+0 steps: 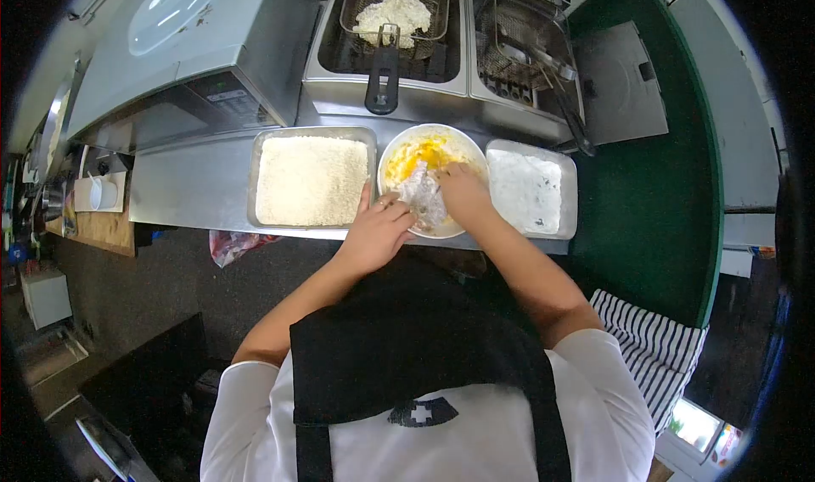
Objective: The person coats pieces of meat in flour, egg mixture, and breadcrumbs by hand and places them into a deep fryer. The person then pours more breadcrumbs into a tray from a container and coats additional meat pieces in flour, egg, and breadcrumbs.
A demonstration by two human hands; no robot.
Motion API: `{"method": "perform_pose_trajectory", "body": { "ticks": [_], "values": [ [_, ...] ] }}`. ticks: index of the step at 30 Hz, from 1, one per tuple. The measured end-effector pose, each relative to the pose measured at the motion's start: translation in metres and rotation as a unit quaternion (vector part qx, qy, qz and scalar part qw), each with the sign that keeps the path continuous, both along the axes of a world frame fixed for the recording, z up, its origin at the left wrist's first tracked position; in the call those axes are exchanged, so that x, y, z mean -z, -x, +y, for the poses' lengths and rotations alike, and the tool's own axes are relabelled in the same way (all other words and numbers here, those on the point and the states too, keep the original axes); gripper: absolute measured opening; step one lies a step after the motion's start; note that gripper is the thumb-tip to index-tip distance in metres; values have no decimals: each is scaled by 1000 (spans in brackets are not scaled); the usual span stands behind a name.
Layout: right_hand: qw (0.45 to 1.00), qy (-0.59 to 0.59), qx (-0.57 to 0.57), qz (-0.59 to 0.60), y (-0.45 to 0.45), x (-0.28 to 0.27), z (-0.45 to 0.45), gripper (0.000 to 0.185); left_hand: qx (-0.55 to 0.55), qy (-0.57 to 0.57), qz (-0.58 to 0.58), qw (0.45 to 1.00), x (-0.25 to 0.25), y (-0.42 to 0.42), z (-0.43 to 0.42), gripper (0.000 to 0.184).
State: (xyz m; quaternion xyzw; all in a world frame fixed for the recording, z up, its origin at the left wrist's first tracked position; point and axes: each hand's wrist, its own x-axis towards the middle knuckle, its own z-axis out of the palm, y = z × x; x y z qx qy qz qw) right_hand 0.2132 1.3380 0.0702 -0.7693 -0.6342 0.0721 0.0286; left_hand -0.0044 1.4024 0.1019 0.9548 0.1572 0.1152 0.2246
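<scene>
A white bowl of yellow beaten egg stands on the steel counter. In it lies a flat, flour-coated piece, probably meat; its kind is not plain. My right hand reaches in from the right, fingers bent onto the piece's right edge. At the front left rim, my left hand has curled fingers at the piece's lower left edge and one finger stretched toward the crumb tray. Some fingertips of both hands are hidden. Left of the bowl is a metal tray of breadcrumbs; right of it, a tray of white flour.
Behind the bowl stands a twin deep fryer. Its left basket holds a pale crumbed piece; the black handle points toward me. A second basket sits right. A large steel appliance is left, a green panel right.
</scene>
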Motion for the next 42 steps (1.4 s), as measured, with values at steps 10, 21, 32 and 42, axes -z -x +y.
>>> {"method": "perform_pose_trajectory", "body": {
  "ticks": [10,21,32,42],
  "values": [
    [978,-5,84,189,-4,-25,25,15,1,-9,-22,1000,6,0,-1,26],
    [980,40,1,196,21,12,50,27,2,-9,-6,1000,5,-3,2,25],
    [999,16,-35,-15,-12,-1,2,21,0,-3,-34,999,7,-7,-2,26],
    [983,25,24,181,-7,9,25,22,8,0,-27,1000,14,-8,1,28]
  ]
}}
